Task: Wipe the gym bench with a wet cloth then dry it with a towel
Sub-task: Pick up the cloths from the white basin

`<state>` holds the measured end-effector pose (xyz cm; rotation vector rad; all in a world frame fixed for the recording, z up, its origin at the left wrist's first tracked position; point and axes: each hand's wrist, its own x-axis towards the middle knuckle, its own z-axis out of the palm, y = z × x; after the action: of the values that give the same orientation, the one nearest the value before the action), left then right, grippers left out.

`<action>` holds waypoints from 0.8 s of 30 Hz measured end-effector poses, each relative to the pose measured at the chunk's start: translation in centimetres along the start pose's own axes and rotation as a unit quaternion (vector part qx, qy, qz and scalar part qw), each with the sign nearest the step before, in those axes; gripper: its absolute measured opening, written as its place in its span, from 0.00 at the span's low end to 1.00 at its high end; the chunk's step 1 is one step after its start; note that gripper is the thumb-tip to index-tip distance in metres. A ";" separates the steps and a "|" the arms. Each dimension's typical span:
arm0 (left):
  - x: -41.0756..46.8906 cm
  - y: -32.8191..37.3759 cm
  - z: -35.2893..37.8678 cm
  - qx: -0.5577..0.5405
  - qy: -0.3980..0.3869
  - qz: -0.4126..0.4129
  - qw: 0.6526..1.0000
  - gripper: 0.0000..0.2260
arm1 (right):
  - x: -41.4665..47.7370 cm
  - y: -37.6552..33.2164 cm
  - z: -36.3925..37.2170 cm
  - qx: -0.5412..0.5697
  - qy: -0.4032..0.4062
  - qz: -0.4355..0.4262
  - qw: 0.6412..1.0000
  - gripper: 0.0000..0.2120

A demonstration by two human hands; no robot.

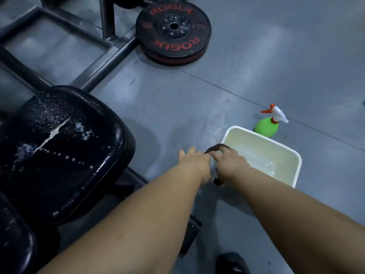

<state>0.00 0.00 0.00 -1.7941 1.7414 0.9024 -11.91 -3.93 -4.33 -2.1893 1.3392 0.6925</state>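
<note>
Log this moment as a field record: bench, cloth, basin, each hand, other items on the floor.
bench: black pad, wet with droplets and a white streak
cloth: dark, draped over the basin's near left rim
basin: white, on the floor, shallow water inside
left hand: fingers straight, beside the cloth; contact unclear
right hand: fingers curled on the cloth
spray bottle: green, upright behind the basin
weight plate: flat on the floor
</note>
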 end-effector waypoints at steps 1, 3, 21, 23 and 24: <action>0.1 0.0 0.4 0.006 -0.006 -0.007 1.000 0.29 | 0.5 0.1 0.3 -0.003 -0.006 -0.001 1.000 0.41; 0.5 0.1 1.5 0.006 -0.017 -0.006 1.000 0.29 | 1.5 0.7 1.2 -0.011 0.000 0.009 1.000 0.39; 2.5 -0.9 1.6 -0.093 0.031 -0.022 0.995 0.23 | 5.7 1.4 0.2 -0.208 0.105 -0.072 0.970 0.15; 2.5 -0.6 1.7 -0.129 0.031 -0.030 0.991 0.25 | 5.5 1.8 0.2 -0.193 0.118 -0.086 0.970 0.13; 2.3 -0.6 1.9 -0.143 0.029 -0.037 0.989 0.25 | 5.4 2.0 0.3 -0.182 0.119 -0.084 0.972 0.12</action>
<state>0.26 -0.18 -3.02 -2.0690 1.6340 1.1278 -11.60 -8.14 -8.23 -2.7174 1.1908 0.6687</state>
